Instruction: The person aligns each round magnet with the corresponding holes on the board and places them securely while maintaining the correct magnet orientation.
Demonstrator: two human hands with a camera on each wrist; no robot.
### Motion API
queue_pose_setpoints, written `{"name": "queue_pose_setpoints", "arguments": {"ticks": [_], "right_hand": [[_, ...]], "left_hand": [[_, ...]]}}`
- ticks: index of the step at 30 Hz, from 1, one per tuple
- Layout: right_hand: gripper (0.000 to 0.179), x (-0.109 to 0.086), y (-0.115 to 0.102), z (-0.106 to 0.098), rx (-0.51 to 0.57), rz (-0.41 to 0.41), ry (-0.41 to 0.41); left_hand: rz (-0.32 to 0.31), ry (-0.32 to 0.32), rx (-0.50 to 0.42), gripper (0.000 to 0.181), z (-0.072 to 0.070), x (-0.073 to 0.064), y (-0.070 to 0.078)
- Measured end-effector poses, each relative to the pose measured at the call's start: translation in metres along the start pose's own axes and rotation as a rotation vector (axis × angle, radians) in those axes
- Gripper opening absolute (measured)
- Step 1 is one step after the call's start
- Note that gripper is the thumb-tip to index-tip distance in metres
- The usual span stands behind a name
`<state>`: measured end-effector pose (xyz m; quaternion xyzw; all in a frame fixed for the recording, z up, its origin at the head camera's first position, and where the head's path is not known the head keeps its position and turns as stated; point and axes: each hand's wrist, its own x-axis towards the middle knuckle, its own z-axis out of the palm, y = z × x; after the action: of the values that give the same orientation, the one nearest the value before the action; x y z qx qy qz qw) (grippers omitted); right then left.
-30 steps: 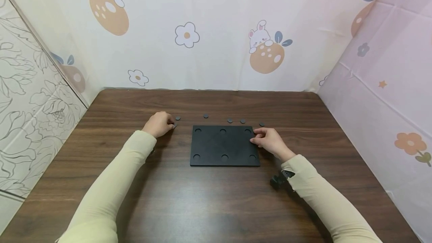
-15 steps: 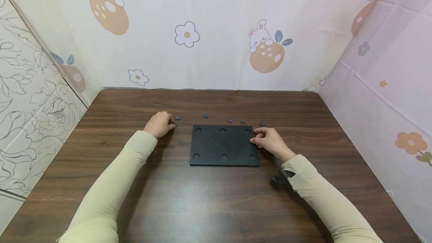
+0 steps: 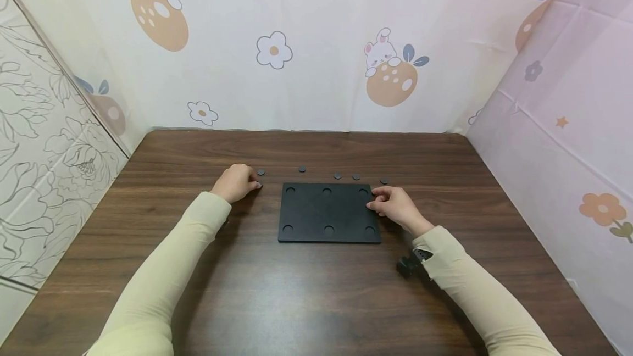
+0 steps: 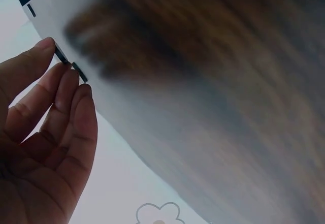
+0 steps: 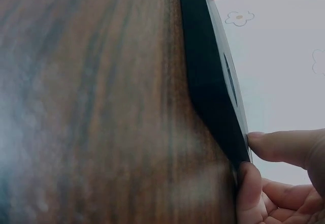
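A black rectangular board (image 3: 326, 213) with several round recesses lies flat on the table. At its left, my left hand (image 3: 236, 183) pinches a small dark disc (image 4: 60, 54) between thumb and fingertips, close to the tabletop; the head view mostly hides that disc. Another dark disc (image 3: 261, 172) lies just beyond these fingers. My right hand (image 3: 395, 209) holds the board's right edge, thumb (image 5: 274, 145) against the top face and a finger (image 5: 250, 186) at the side.
Behind the board, several more discs lie in a loose row, among them one disc (image 3: 302, 169) at centre and one disc (image 3: 384, 181) near my right fingers. The wooden table (image 3: 316, 301) ends at a patterned curtain (image 3: 321, 81).
My left hand has shifted slightly to the right, and the pinched disc, visible at its fingertips before, is now mostly hidden in the head view. Right hand and board stay put.
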<state>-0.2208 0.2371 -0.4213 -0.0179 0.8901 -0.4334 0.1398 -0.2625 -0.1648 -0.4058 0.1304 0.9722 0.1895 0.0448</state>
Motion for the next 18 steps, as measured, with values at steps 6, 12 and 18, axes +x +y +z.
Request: {"name": "queue_pose_setpoints", "arguments": {"ticks": [6, 12, 18], "right_hand": [[0.055, 0.000, -0.001, 0.000, -0.002, 0.005, 0.001], [0.055, -0.001, -0.002, 0.000, -0.010, 0.000, 0.003], [0.055, -0.001, -0.001, -0.001, -0.016, -0.006, 0.001]], "left_hand": [[0.016, 0.012, -0.015, 0.019, -0.001, 0.000, 0.005], [0.034, 0.026, -0.028, 0.019, 0.001, 0.001, 0.010], [0.045, 0.032, -0.037, 0.019, 0.003, 0.001, 0.017]]}}
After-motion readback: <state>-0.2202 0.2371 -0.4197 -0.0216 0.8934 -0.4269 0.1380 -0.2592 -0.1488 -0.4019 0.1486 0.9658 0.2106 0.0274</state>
